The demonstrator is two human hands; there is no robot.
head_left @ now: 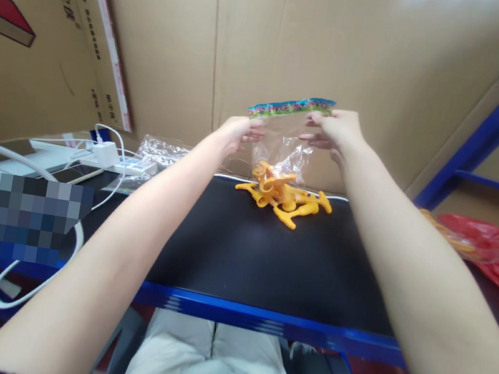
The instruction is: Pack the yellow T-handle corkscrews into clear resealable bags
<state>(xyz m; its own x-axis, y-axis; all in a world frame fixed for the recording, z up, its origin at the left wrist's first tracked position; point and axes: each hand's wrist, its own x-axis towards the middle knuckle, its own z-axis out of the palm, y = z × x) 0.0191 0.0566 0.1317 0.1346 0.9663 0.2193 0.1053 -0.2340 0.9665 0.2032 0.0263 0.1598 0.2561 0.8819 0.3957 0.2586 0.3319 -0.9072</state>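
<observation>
A clear plastic bag with a blue and green flowered top band is held up by its two sides above the black tabletop. My left hand grips its left edge, just below the band. On the opposite side, my right hand pinches the upper right corner, with some fingers spread behind the plastic. Directly under the bag lies a pile of yellow-orange plastic pieces, several with T-shaped ends. The bag's lower part hangs against the pile, and I cannot tell whether any pieces are inside it.
Cardboard walls the back and left. On the left are a white charger, a power strip, loose cables and crumpled clear plastic. A red plastic bag lies at right. A blue edge borders the black tabletop.
</observation>
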